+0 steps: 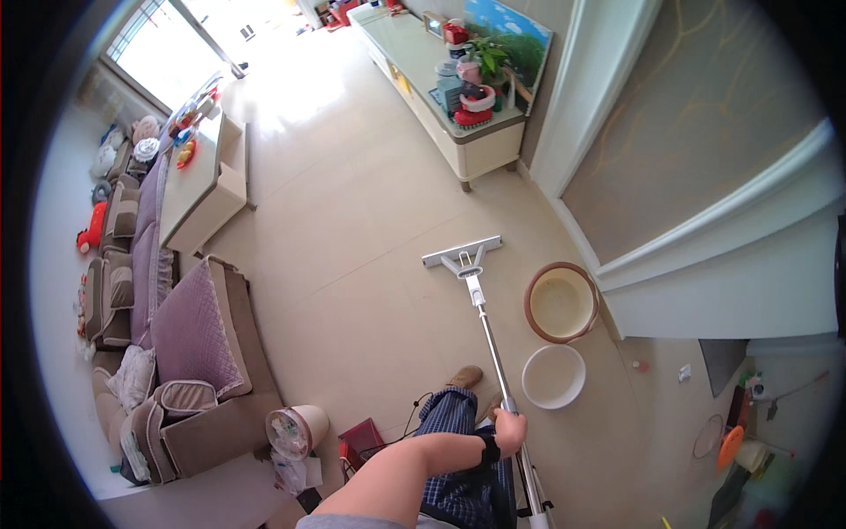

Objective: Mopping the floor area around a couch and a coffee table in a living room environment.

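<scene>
My left hand (510, 431), with a black band at the wrist, is closed around the metal pole of a sponge mop (490, 340). Forward from the hand, the pole runs to a wide, pale mop head (462, 251) low over the tiled floor; whether it touches the tiles I cannot tell. The pole's other end passes beside my leg to the bottom edge of the picture. My right hand is out of view. Just right of the pole stand a white basin (554, 377) and a brown-rimmed bucket (561, 302), side by side.
A sofa (221, 433) with purple covers and a low table (205, 221) line the left. By the sofa's near end stands a waste bin (301, 431) with a red bag (362, 440) near it. A TV cabinet (489, 153) stands ahead right, beside a door frame (575, 231).
</scene>
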`<action>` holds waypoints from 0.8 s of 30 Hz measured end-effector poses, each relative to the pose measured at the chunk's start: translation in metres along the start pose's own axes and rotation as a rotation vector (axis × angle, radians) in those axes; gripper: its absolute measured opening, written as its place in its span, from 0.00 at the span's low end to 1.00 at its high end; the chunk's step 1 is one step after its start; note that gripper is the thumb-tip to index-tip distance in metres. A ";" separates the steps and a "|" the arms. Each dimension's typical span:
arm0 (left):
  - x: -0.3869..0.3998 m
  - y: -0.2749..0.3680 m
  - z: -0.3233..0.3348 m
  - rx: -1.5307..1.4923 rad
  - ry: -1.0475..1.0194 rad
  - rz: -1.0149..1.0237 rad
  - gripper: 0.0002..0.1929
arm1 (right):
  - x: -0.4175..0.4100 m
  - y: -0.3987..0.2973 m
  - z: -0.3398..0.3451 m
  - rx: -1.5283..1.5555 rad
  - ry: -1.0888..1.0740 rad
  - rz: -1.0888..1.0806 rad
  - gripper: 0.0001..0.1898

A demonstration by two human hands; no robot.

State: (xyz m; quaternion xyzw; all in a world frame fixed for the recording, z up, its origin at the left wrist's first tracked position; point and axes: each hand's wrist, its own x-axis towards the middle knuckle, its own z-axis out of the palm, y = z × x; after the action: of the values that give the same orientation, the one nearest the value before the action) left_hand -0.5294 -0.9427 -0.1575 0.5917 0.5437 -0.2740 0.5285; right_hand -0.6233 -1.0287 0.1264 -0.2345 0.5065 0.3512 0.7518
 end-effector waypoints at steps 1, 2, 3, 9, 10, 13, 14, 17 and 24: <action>-0.012 -0.007 0.003 0.022 -0.008 0.020 0.12 | -0.002 0.000 -0.002 -0.022 0.000 -0.004 0.09; -0.015 -0.008 0.005 0.046 -0.015 0.040 0.11 | -0.004 -0.001 -0.004 -0.043 0.001 -0.008 0.09; -0.020 0.002 0.003 0.072 -0.025 0.059 0.11 | -0.006 0.000 -0.007 -0.061 0.003 -0.012 0.09; 0.023 0.056 -0.016 0.121 -0.059 0.223 0.11 | -0.009 0.007 -0.026 -0.156 0.025 -0.001 0.10; 0.043 0.064 -0.018 0.111 -0.061 0.214 0.08 | 0.015 0.007 -0.035 -0.098 -0.085 0.030 0.15; 0.090 0.100 -0.016 0.072 -0.017 0.371 0.08 | 0.087 0.002 -0.033 -0.047 -0.241 0.010 0.18; 0.098 0.113 -0.017 0.080 -0.048 0.381 0.08 | 0.104 -0.003 -0.026 -0.024 -0.236 0.007 0.18; 0.112 0.143 -0.025 0.216 -0.015 0.333 0.07 | 0.123 -0.002 -0.013 0.027 -0.305 0.033 0.24; 0.085 0.094 -0.016 0.307 -0.014 0.389 0.05 | 0.084 0.021 -0.045 0.120 -0.219 0.052 0.25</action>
State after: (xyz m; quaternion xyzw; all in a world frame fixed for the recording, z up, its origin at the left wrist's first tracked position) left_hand -0.4232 -0.8844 -0.1980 0.7567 0.3678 -0.2505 0.4790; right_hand -0.6462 -1.0229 0.0312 -0.1361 0.4475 0.3631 0.8059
